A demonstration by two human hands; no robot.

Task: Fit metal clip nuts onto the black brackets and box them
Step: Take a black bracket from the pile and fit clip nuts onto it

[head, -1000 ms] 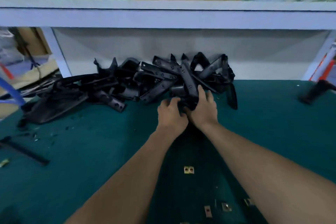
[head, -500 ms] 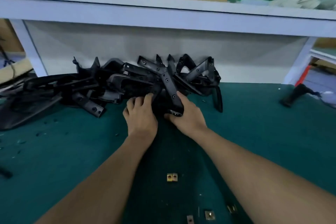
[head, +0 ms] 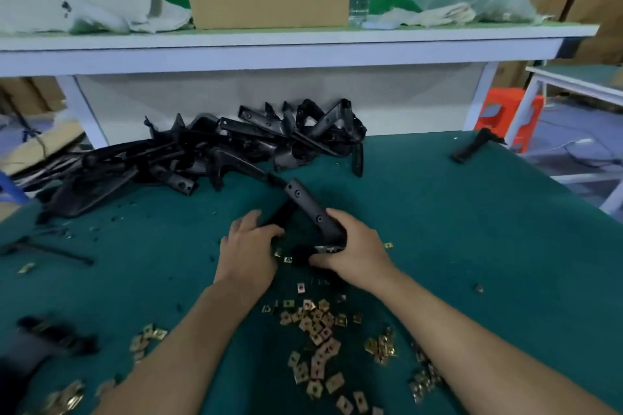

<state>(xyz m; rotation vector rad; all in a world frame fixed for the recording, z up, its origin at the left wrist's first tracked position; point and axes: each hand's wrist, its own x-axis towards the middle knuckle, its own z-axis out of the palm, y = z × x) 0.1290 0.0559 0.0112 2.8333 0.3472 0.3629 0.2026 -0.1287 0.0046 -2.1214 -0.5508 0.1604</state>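
Early stage. Right hand (head: 357, 246) grips one black bracket (head: 305, 200) over the mat (head: 472, 246). Left hand (head: 246, 249) curls at its other leg, hold unclear. Bracket pile (head: 236, 145) and loose clip nuts (head: 317, 327) look unworked; none seen boxed.

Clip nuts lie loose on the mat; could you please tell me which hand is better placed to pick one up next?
Probably the left. The left hand lies open with a few clip nuts just beside it, while the right hand has its grip on the black bracket.
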